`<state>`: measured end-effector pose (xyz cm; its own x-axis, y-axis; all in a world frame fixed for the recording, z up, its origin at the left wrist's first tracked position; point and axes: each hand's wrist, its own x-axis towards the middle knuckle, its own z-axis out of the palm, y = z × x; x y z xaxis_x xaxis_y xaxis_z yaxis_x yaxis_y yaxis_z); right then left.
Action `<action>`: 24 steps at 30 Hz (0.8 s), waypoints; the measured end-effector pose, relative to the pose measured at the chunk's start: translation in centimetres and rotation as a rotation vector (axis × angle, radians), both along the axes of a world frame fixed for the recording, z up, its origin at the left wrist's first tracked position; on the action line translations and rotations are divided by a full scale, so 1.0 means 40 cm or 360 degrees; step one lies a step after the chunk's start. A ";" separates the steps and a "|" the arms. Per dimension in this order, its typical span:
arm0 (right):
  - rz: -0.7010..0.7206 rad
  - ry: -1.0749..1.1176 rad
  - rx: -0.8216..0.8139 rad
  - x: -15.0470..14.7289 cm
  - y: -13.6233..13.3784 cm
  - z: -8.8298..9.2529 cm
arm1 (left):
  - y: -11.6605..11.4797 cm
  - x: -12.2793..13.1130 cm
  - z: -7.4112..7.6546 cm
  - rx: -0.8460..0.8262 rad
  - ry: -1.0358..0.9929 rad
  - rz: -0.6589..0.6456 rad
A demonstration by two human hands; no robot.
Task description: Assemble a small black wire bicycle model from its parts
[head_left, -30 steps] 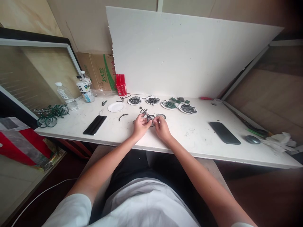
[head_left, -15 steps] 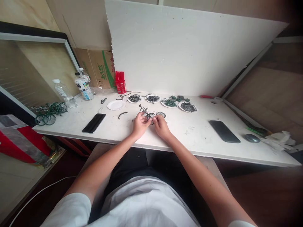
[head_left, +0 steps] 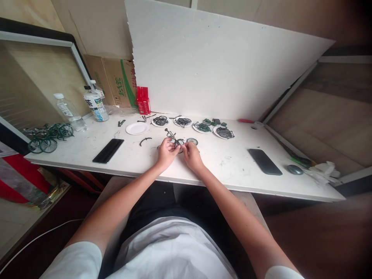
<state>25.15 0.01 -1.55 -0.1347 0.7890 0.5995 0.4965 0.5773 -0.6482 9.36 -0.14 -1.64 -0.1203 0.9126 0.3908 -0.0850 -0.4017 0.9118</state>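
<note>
Between my two hands, just above the white table, is a small dark model bicycle (head_left: 171, 134), partly hidden by my fingers. My left hand (head_left: 166, 154) is closed on its left side, near a small spoked wheel (head_left: 179, 144). The fingers of my right hand (head_left: 192, 154) pinch at the right edge of that wheel; any small part between them is too tiny to make out. A loose spoked wheel (head_left: 192, 141) lies just beyond my right hand. Left of my hands rests a curved black strip (head_left: 145, 141).
Plates of small parts, such as one of dark wheels (head_left: 161, 120) and one of green pieces (head_left: 202, 126), line the back. Green model bicycles (head_left: 49, 137), bottles (head_left: 97, 106) and a phone (head_left: 108, 151) are left. A black slab (head_left: 265, 161) and a mouse (head_left: 295, 169) lie right.
The whole view has shifted, so the table and things appear further left. Both hands stay on the model bicycle, with only slight finger movement.
</note>
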 end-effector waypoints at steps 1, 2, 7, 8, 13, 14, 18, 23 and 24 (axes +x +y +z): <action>-0.0001 -0.0005 -0.0009 0.000 0.000 0.000 | 0.001 0.000 -0.001 -0.0002 0.0009 0.0005; 0.0006 -0.0007 -0.0016 0.000 0.000 0.000 | 0.002 0.000 -0.002 -0.0003 0.0020 0.0010; 0.0013 -0.0017 0.0023 0.001 0.001 0.004 | 0.005 0.000 -0.007 -0.0008 0.0054 0.0010; 0.0014 -0.0019 0.0016 0.001 0.001 0.005 | 0.006 0.000 -0.007 -0.0014 0.0053 0.0009; 0.0028 0.0019 -0.0071 0.000 -0.001 0.006 | 0.009 -0.001 -0.005 -0.0039 0.0026 -0.0005; 0.0020 0.0027 -0.0060 0.000 -0.002 0.006 | 0.008 -0.001 -0.004 -0.0033 0.0016 -0.0006; -0.0002 0.0033 -0.0030 0.000 -0.006 0.008 | 0.004 0.000 0.000 -0.0026 -0.0021 -0.0015; -0.0078 0.0012 -0.0045 0.003 -0.013 0.014 | 0.006 -0.002 -0.002 -0.0055 -0.0045 0.0019; -0.0093 0.0010 -0.0047 0.003 -0.014 0.015 | 0.007 -0.002 -0.003 -0.0062 -0.0047 0.0025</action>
